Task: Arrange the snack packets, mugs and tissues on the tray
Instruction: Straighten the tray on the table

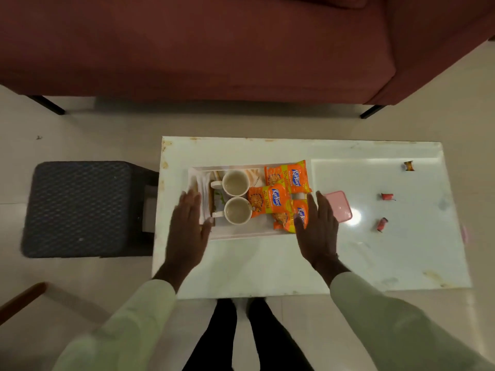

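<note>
A white tray [241, 232] lies on the left half of a white low table [267, 266]. In it stand two white mugs, one behind [235, 182] and one in front [237, 211], handles to the left. White tissues [204, 194] lie along the tray's left side. Three orange snack packets fill the right side: one at the back [288, 176], one in the middle [269, 200], one at the front right [285, 218]. My left hand [187, 226] hovers flat with straight fingers at the tray's left end. My right hand [317, 227] is flat at the tray's right end, over the front packet.
A pink box [340, 206] lies just right of my right hand. Three small wrapped sweets [387, 196] are scattered on the table's right half. A dark woven stool [80, 207] stands left of the table, a maroon sofa [201, 44] behind it.
</note>
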